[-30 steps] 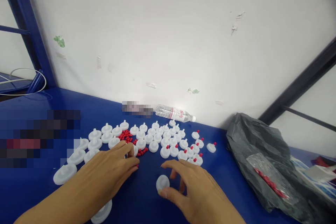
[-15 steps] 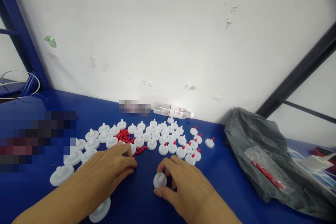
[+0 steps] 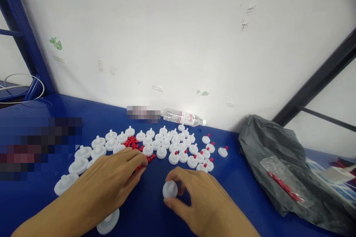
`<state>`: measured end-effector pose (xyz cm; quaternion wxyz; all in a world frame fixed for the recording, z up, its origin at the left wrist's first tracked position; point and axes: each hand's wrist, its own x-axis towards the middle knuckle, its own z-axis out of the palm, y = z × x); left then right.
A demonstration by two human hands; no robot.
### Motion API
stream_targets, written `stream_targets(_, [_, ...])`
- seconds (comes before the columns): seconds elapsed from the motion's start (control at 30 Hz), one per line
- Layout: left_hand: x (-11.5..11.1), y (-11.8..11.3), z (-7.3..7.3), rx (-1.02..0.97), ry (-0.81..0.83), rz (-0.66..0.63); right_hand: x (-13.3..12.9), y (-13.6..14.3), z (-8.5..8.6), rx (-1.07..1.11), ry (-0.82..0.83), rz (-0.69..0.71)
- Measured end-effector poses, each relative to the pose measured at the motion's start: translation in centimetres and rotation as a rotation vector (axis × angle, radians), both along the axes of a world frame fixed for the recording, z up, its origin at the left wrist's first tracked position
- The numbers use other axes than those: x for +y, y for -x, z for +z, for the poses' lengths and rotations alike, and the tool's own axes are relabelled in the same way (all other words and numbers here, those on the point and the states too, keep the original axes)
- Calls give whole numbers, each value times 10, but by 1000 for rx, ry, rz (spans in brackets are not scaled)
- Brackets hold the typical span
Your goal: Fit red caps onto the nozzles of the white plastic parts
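My right hand (image 3: 191,196) grips a round white plastic cap (image 3: 170,190) with a small spout between thumb and fingers, tilted above the blue table. At the scattered red pieces (image 3: 132,143), my left hand (image 3: 119,172) has its fingers bent close together; its fingertips touch the pile and hide whatever they may hold. Several white caps with bare spouts (image 3: 98,142) spread to the left and middle. Right of them stand several white caps with red tips (image 3: 192,161). Another white cap (image 3: 109,222) lies near the front edge, partly behind my left forearm.
A clear plastic bottle (image 3: 183,117) lies along the white wall. On the right, a dark plastic bag (image 3: 267,144) carries a clear pouch of red pieces (image 3: 286,185). Blue and white packets (image 3: 338,179) sit beyond it. Blurred patches cover the left and back.
My left hand has shifted slightly up over the red pieces, its fingers drawn closer together. My right hand still holds the cap in nearly the same spot. The view has moved a little.
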<state>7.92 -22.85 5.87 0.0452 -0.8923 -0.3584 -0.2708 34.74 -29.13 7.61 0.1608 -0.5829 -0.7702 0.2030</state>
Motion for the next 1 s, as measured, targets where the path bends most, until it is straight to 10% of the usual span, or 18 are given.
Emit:
stream_targets(0.53, [-13,3,20,-335,341,-210,3,24,7,136,-139,82])
stream_targets(1.0, [-10,-1,22,-331,236,-210,6,25,9,117,-219,62])
